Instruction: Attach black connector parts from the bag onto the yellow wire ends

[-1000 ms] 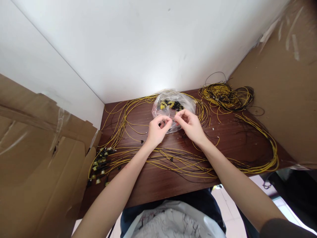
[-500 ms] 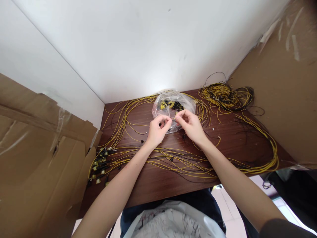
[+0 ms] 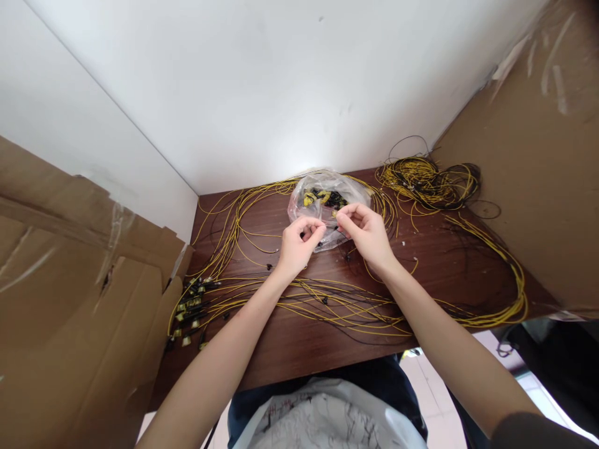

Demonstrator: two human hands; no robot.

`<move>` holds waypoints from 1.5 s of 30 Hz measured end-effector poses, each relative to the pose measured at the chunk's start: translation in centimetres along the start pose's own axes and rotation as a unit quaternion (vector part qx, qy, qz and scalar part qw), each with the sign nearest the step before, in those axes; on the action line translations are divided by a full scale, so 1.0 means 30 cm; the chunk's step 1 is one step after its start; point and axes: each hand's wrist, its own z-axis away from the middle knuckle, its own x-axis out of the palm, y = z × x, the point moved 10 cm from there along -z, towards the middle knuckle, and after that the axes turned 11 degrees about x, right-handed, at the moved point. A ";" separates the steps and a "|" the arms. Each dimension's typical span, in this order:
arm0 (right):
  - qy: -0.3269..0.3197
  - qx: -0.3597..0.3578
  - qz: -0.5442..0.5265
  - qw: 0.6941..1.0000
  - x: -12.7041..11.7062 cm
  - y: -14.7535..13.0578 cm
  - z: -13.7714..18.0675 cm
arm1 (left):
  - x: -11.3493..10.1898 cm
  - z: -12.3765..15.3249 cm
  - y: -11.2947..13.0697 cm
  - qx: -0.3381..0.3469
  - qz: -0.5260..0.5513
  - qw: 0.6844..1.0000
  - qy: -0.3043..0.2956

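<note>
A clear plastic bag [image 3: 322, 187] with small yellow and black parts inside lies at the back middle of the dark brown table [image 3: 304, 349]. My left hand [image 3: 297, 244] hovers just in front of it, fingers curled in a pinch on something too small to make out. My right hand [image 3: 367, 234] is beside it, fingertips pinched on a small part I cannot name, right at the bag's front edge. The two hands are a little apart. Thin yellow and black wires [image 3: 337, 305] run across the table beneath my wrists.
A tangled coil of yellow and black wire [image 3: 428, 181] sits at the back right. Wire ends with small connectors [image 3: 189, 308] bunch at the table's left edge. Cardboard sheets stand at the left [image 3: 70, 299] and right [image 3: 538, 168]. A white wall rises behind.
My right hand has shifted slightly right and up, away from my left hand, opening a small gap between the fingertips. My left hand has hardly moved.
</note>
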 end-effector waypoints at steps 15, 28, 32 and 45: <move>-0.041 -0.028 0.107 0.993 0.042 -0.014 0.018 | -0.008 -0.001 -0.003 0.009 -0.004 1.000 0.011; -0.084 0.022 0.081 0.993 0.064 0.015 0.016 | -0.003 0.002 0.005 0.015 -0.008 1.000 0.009; -0.079 0.003 0.116 0.990 0.060 0.007 0.016 | -0.004 0.001 0.027 0.043 -0.028 0.999 0.002; -0.094 0.003 0.127 0.987 0.068 0.010 0.018 | -0.003 0.000 0.070 0.089 -0.084 0.992 -0.009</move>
